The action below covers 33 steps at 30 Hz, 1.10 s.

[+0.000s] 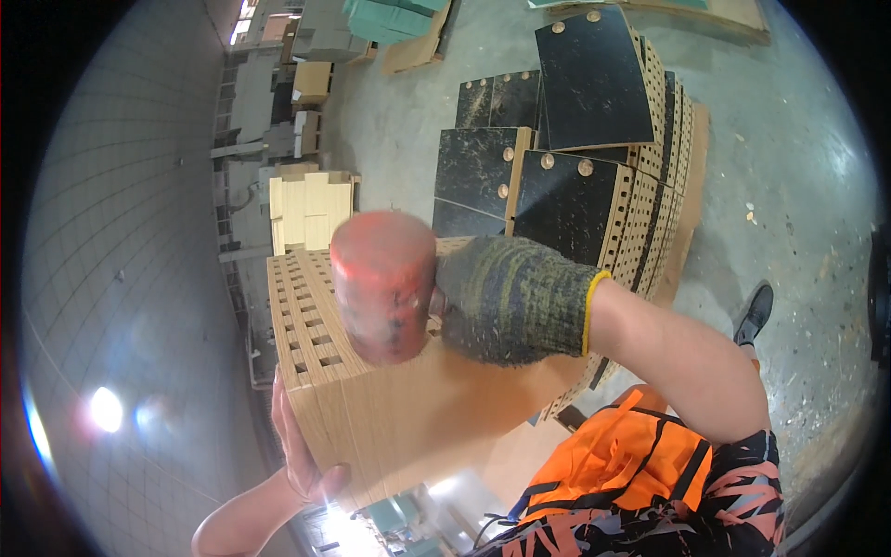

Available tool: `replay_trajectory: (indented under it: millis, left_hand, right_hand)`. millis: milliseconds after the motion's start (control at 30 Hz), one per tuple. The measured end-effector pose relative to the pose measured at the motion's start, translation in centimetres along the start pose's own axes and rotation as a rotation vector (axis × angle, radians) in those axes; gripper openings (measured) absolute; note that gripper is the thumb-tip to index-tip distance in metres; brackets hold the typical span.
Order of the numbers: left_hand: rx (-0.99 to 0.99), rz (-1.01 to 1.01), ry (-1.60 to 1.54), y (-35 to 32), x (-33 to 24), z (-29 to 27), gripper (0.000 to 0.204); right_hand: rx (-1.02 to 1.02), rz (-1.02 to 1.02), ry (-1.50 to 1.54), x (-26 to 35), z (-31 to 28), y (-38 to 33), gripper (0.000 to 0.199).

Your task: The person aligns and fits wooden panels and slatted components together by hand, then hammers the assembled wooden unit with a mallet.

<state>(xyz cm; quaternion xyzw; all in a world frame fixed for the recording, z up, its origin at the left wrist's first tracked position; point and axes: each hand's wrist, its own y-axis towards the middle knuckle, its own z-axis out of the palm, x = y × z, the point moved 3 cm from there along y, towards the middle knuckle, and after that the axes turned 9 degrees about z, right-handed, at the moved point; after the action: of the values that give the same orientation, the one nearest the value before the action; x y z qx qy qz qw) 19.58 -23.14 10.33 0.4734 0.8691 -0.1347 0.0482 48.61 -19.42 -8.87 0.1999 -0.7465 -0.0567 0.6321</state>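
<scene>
In front of me is a wood-coloured block of boards (399,427), its top pierced by rows of square holes. My left hand (304,457) is bare and grips its near left corner, thumb on the front face and fingers along the side. In a dark green striped knit glove with a yellow cuff, my right hand (515,299) is closed beside a red cylindrical mallet head (382,283). The mallet is blurred and sits over the block's top near the front edge. Its handle is hidden by the glove.
Beyond the block stand stacked black panels (594,84) with round copper-coloured spots and perforated wooden edges. Pale yellow boards (311,209) are piled at the left, near a cardboard box (312,82). Green sheets (394,19) lie on a pallet at the back. A grey wall (139,232) runs along the left.
</scene>
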Motion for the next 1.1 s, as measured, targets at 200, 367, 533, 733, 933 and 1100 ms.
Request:
replay_trajectory:
  millis: [200, 367, 533, 733, 933, 1100]
  left_hand:
    - [0.025, -0.027, 0.068, -0.1, -0.6, -0.5, 0.101]
    - [0.013, -0.016, 0.084, -0.3, -0.7, -0.6, 0.101]
    - [0.013, 0.018, 0.095, 0.1, -0.2, 0.1, 0.101]
    - [0.004, -0.013, 0.123, -0.3, -0.9, -0.3, 0.100]
    - [0.021, 0.038, 0.129, 0.0, -0.8, -0.6, 0.101]
    - [0.018, -0.055, 0.087, 0.3, -1.5, -0.5, 0.102]
  right_hand:
    - [-0.102, -0.087, -0.054, -0.7, 2.2, 2.3, 0.020]
    - [-0.105, -0.127, 0.017, 0.4, 2.0, 2.6, 0.019]
    - [-0.073, -0.105, 0.025, 0.8, 1.2, 1.9, 0.018]
    - [-0.058, -0.148, 0.059, 1.2, 1.9, 2.4, 0.018]
    - [0.008, -0.167, -0.050, 2.3, 2.0, 3.2, 0.022]
    - [0.028, -0.170, -0.055, 2.5, 2.1, 3.1, 0.030]
